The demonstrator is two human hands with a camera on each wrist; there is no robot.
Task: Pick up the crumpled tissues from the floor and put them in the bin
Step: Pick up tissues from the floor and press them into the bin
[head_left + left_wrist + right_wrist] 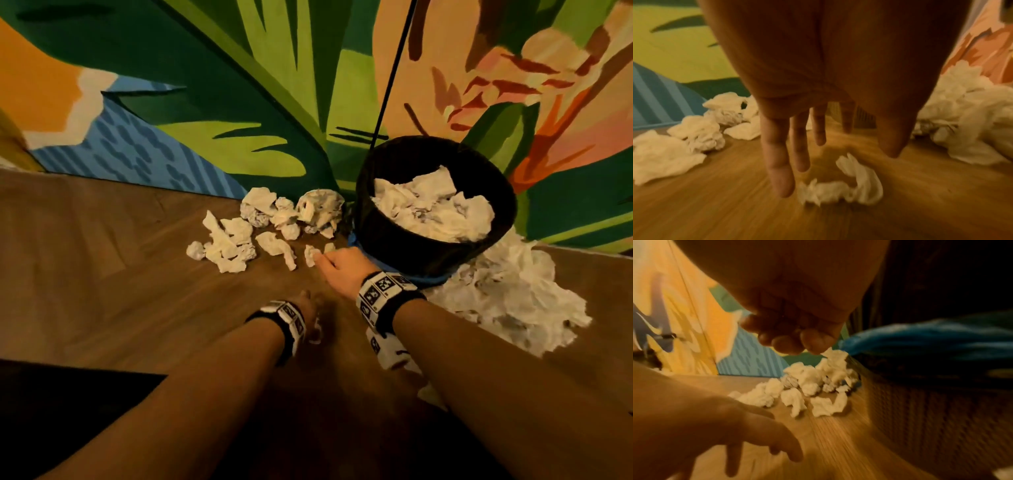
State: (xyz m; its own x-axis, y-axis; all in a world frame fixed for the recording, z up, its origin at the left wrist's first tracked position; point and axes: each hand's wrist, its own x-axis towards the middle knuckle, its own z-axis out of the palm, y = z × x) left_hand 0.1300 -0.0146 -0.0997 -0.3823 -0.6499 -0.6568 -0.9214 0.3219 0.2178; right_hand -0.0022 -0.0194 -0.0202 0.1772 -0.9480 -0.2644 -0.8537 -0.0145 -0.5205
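From the head view the right hand point(339, 269) pinches a small tissue point(311, 255) on the floor point(120, 274) beside the bin point(435, 246); the left wrist view shows the left hand point(797, 129), fingers spread and straight, above another tissue point(840, 190); the right wrist view shows curled fingertips point(813, 342) touching white paper.

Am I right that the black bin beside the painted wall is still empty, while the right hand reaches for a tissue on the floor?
Not quite: the head view shows the bin already holds tissues. The right hand does reach a tissue on the floor.
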